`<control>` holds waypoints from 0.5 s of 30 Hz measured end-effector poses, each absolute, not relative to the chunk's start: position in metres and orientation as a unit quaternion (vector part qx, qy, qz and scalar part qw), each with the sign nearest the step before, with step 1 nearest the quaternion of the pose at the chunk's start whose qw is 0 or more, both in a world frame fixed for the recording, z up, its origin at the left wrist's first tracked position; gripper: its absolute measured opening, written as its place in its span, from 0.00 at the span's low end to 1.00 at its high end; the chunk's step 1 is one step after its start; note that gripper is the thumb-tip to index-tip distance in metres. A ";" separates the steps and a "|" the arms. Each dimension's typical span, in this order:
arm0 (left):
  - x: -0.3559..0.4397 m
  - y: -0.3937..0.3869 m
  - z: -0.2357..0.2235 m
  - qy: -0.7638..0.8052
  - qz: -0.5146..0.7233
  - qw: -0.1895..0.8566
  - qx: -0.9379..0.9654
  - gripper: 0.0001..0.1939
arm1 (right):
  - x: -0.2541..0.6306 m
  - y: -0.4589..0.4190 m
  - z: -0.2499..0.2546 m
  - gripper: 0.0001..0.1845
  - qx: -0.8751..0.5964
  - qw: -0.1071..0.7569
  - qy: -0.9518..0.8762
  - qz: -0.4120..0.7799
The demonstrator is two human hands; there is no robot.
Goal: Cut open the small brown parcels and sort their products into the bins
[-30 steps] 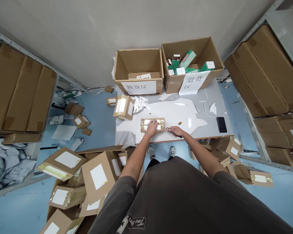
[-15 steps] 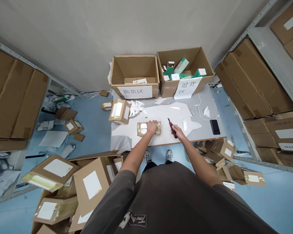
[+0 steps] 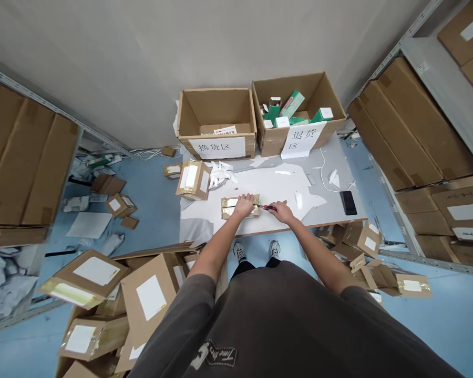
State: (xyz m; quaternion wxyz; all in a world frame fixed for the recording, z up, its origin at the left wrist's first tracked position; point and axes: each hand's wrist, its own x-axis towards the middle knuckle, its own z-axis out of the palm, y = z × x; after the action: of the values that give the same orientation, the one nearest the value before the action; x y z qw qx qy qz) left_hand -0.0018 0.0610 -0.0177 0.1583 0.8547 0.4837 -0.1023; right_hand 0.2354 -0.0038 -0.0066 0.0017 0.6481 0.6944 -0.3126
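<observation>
A small taped cardboard parcel (image 3: 230, 208) lies near the front edge of the white table (image 3: 331, 207). My left hand (image 3: 245, 203) presses down on its right half, fingers closed over the top. My right hand (image 3: 281, 211) grips a red utility knife (image 3: 268, 208) whose tip points left at the parcel's right end. A second taped parcel (image 3: 193, 179) with a white label stands at the table's left side.
Two open cartons stand at the table's back: a nearly empty one (image 3: 216, 123) and one (image 3: 299, 113) holding green and white boxes. A black phone (image 3: 348, 202) and cable lie right. Paper scraps litter the table. Parcels are piled on the floor; shelves with cartons flank both sides.
My right hand swung the knife from pointing away, off to the right, back leftward to the parcel's right end. My left hand stayed on the parcel.
</observation>
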 end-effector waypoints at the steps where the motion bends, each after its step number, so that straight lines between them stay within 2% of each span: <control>1: -0.003 0.060 -0.020 0.482 -0.097 0.158 0.856 0.30 | 0.234 -0.001 -0.006 0.19 0.643 0.012 0.705 -0.299; 8: -0.005 0.048 -0.029 0.486 -0.055 0.149 0.859 0.30 | 0.230 0.009 -0.007 0.20 0.581 0.046 0.786 -0.208; 15: -0.002 0.038 -0.034 0.512 -0.027 0.159 0.844 0.27 | 0.234 0.007 -0.023 0.22 0.586 0.027 0.786 -0.195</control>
State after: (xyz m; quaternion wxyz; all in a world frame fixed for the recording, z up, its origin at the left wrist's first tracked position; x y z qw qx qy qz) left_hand -0.0015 0.0377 -0.0337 0.1592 0.8440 0.5115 -0.0266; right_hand 0.2336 0.0066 -0.0235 0.0269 0.5862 0.7857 -0.1955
